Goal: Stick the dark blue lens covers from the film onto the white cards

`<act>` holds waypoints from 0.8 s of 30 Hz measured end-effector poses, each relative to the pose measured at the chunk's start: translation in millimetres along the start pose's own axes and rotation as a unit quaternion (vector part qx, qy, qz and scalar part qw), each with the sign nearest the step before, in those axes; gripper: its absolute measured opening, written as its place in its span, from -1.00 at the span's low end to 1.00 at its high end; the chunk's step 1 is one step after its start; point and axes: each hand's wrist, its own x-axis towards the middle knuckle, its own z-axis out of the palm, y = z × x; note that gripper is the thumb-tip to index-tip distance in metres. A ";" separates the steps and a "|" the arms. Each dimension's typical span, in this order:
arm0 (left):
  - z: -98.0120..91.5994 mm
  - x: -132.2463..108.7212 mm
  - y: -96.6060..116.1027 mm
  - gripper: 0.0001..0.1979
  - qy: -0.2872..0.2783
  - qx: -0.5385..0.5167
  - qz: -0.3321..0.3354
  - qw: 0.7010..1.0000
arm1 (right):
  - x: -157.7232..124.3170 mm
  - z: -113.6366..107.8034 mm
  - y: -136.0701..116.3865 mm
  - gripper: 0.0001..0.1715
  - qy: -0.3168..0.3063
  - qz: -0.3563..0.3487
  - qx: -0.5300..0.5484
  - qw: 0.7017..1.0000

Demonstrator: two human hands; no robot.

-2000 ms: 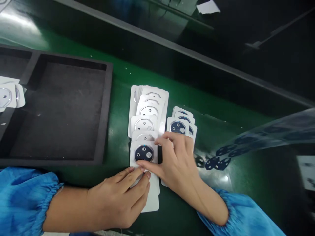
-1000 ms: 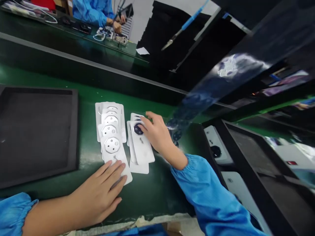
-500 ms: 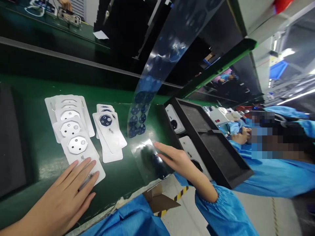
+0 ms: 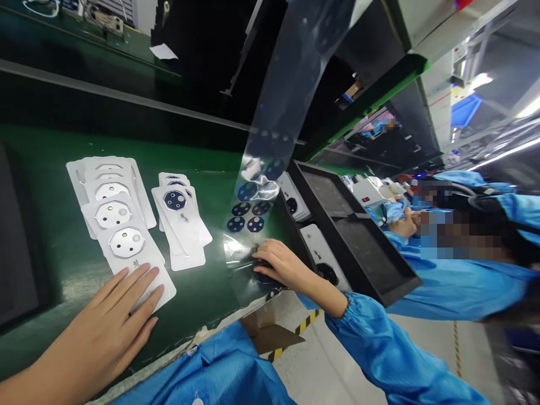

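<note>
1. The right hand (image 4: 280,261), a second ago at the right-hand card stack (image 4: 192,226), is now bent over the clear film (image 4: 270,132) beside the workbench (image 4: 215,194)'s near edge; whether anything is pinched cannot be told.
2. The left hand (image 4: 105,326) is kept open, laid on the front white card (image 4: 147,252) near that same edge.
3. Attention seems to be shifted to the film's dark octagonal pieces (image 4: 255,224); none is seen on the front white card.

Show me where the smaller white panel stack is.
In the head view, the smaller stack lies left of centre on the green table, between the larger stack under the left hand and the clear strip by the right hand.
</note>
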 end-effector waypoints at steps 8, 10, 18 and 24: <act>-5.6 2.5 1.6 -0.66 -0.008 0.015 0.007 1.000 | 21.0 -46.0 -32.9 -0.86 -0.149 0.129 0.111 0.974; -7.5 2.2 2.7 -0.66 -0.022 0.032 0.008 0.999 | 31.9 -66.2 -37.1 -0.81 -0.231 0.173 0.164 0.943; -10.8 2.6 5.4 -0.67 -0.058 0.055 0.026 0.996 | 79.7 -114.1 -39.8 -0.60 -0.323 0.260 0.337 0.845; -18.1 6.9 6.7 -0.65 -0.073 0.062 0.044 0.994 | 139.7 -80.4 -71.1 -0.64 -0.267 0.185 0.448 0.833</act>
